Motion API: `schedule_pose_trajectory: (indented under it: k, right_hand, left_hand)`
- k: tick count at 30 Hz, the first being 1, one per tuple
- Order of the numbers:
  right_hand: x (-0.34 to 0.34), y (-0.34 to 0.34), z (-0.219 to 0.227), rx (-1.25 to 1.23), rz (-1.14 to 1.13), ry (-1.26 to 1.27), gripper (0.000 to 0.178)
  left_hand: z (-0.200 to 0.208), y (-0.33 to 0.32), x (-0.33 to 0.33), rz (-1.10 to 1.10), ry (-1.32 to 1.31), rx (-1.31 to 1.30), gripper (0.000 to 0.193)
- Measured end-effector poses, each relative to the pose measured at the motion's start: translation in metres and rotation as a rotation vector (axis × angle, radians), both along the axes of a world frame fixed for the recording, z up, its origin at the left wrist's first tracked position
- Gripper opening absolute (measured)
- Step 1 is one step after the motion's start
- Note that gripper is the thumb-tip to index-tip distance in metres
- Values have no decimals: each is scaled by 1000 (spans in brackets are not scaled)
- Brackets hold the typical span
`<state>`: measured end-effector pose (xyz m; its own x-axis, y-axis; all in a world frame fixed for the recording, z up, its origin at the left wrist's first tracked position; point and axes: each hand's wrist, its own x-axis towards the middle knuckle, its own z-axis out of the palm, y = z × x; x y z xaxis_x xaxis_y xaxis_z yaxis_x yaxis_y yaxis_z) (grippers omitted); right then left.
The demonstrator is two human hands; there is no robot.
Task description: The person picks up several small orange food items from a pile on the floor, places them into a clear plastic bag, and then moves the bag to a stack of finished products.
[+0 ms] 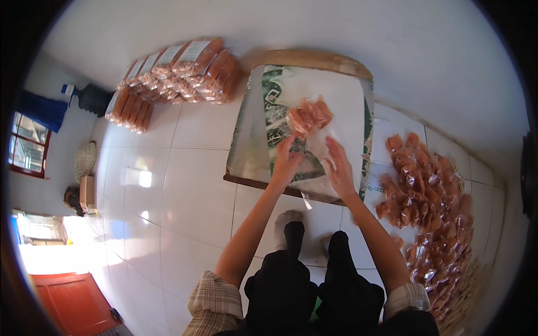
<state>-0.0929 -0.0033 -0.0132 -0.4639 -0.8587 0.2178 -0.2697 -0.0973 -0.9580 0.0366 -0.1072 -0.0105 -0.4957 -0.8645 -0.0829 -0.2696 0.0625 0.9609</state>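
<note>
A clear plastic bag [315,147] lies on a board-topped low table [342,89], with a clump of orange-brown wrapped packets [310,116] at its far end. At the bag's left side, my left hand [286,161] has its fingers bent together on the film. My right hand [339,166] is at the right side of the bag, fingers spread and curved, thumb toward the film. Loose plastic hangs past the table's near edge between my forearms. Glare on the film hides exactly where the fingertips meet it.
A large heap of orange-brown packets [431,207] covers the floor to the right. Filled packs [190,67] are stacked against the wall at the far left, with a shorter stack [130,109] beside them. An orange-red panel [73,302] is at lower left.
</note>
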Motion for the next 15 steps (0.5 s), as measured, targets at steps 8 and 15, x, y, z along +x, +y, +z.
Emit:
schedule_pose_trajectory:
  k: [8, 15]
  right_hand:
    - [-71, 195, -2, 166, -368, -303, 20]
    - [-97, 283, -67, 446, -888, 149, 21]
  left_hand:
    - [80, 87, -69, -338, -117, -735, 46]
    - [-2, 187, -157, -1069, -22, -609, 40]
